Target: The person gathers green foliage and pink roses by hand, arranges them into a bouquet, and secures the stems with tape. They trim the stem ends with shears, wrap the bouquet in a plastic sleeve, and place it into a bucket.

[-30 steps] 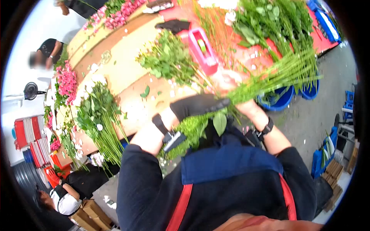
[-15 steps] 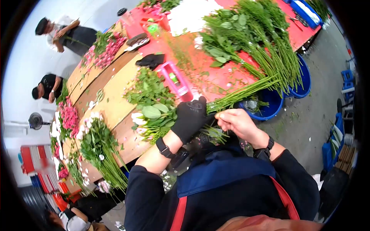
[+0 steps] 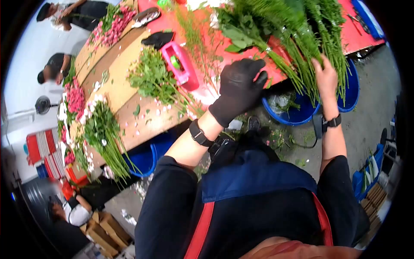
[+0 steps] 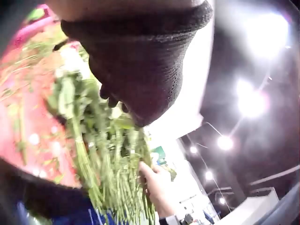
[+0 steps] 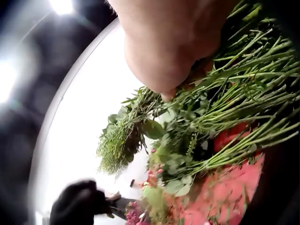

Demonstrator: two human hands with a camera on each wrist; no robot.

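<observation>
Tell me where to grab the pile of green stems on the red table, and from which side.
Grip the stems on their bare lower lengths, where they overhang the red table edge above the blue bucket. Come from the near edge, as the right hand does: the leafy heads lie farther in and would likely crush. The gloved left hand hovers open beside them.

A pile of stems (image 3: 302,47) lies on the surface (image 3: 129,73) at the upper right of the frame, hanging over tubs (image 3: 297,114) on the floor below. Left of it sits a tape holder (image 3: 179,64), then leafy sprigs (image 3: 151,77); another bunch (image 3: 105,138) lies at the lower left edge.
</observation>
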